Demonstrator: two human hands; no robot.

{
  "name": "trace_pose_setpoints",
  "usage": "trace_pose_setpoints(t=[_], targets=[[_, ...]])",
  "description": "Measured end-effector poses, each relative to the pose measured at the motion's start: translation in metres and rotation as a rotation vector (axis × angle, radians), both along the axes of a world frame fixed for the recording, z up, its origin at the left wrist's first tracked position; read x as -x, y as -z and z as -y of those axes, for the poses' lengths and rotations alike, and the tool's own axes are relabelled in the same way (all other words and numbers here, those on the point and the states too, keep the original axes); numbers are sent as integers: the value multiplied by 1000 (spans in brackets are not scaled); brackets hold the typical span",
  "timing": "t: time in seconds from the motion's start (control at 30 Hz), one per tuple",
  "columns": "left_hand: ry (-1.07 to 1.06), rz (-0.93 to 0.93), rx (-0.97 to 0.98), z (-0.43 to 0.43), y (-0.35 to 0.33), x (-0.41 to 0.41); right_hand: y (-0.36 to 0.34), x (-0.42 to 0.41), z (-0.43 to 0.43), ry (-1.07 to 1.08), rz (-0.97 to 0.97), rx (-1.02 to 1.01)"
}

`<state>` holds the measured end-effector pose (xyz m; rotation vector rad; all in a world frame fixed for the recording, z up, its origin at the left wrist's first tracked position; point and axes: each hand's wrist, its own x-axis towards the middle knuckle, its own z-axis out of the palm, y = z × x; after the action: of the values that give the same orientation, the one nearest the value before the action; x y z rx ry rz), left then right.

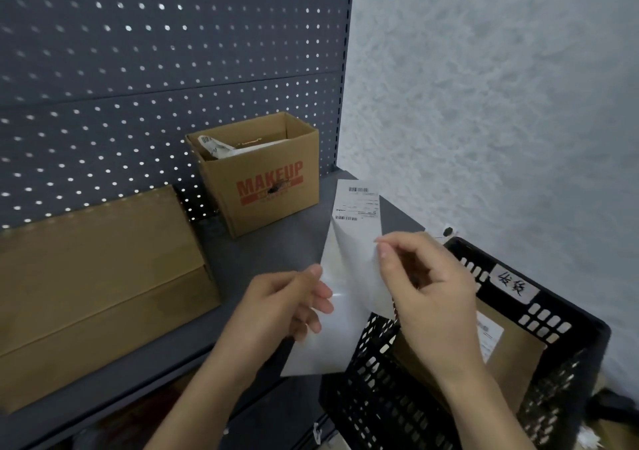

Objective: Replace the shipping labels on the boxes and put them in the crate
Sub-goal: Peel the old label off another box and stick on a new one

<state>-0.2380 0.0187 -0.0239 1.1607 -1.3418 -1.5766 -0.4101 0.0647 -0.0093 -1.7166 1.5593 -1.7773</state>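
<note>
Left hand point(294, 297) and right hand point(425, 287) — both bare, forearms bare too — fingernails short, plain.

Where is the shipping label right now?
In the head view, right of centre: the shipping label is pinched between the left hand and right hand above the shelf edge, just left of the black crate.

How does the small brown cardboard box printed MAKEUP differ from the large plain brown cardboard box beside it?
The small MAKEUP box is open-topped with white paper inside; the large plain box is closed. The MAKEUP box carries red lettering; the large plain box's visible faces are bare. The MAKEUP box is far smaller than it. Both are brown cardboard, sitting on the grey shelf.
</note>
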Motion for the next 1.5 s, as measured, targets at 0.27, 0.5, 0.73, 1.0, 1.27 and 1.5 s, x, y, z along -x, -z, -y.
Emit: trace_pose_setpoints(t=[0.27,0.5,0.73,1.0,1.27,1.5], targets=[[-77,-203,-77,0,-6,-22,1,-32,7,-238,-310,73],[-237,-183,-58,3,-11,-49,6,-45,18,-390,-413,111],[-285,-31,118,-4,-32,-83,-2,-67,30,-348,-118,31],[-184,45,214,-11,-46,-137,-19,-117,88,-488,328,-540],[-286,92,128,-2,-38,-193,-16,-179,104,-591,406,-519],[-395,30,30,8,-30,-225,-21,-219,104,-502,231,-282]])
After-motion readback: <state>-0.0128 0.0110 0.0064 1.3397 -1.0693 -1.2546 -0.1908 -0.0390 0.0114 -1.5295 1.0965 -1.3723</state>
